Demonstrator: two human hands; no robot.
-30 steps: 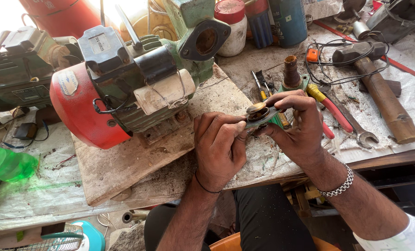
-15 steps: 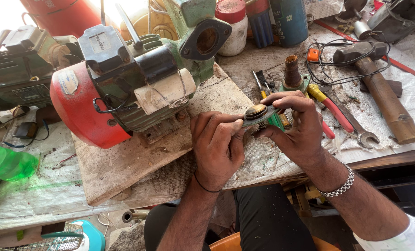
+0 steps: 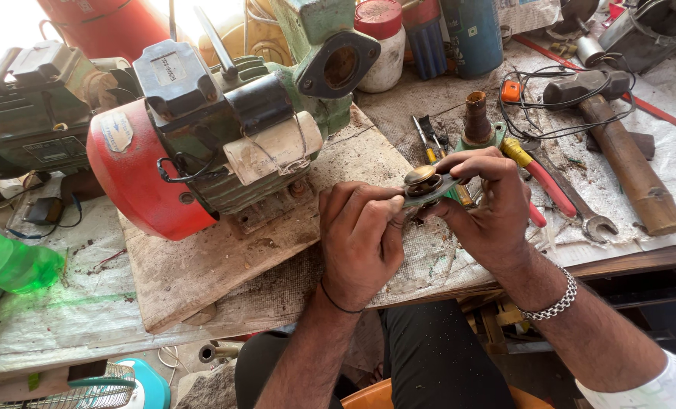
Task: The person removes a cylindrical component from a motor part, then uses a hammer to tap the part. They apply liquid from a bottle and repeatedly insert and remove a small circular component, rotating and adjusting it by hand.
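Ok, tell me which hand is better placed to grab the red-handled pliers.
Right. The right hand sits just beside the red-handled pliers, while the left hand is on the far side of the small brass-capped part that both hands pinch.

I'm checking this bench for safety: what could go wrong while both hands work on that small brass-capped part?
The small brass-capped part is pinched only by fingertips of the left hand and right hand near the table edge; it could slip and fall. Loose tools lie close by: the red-handled pliers and wrench might be knocked off.
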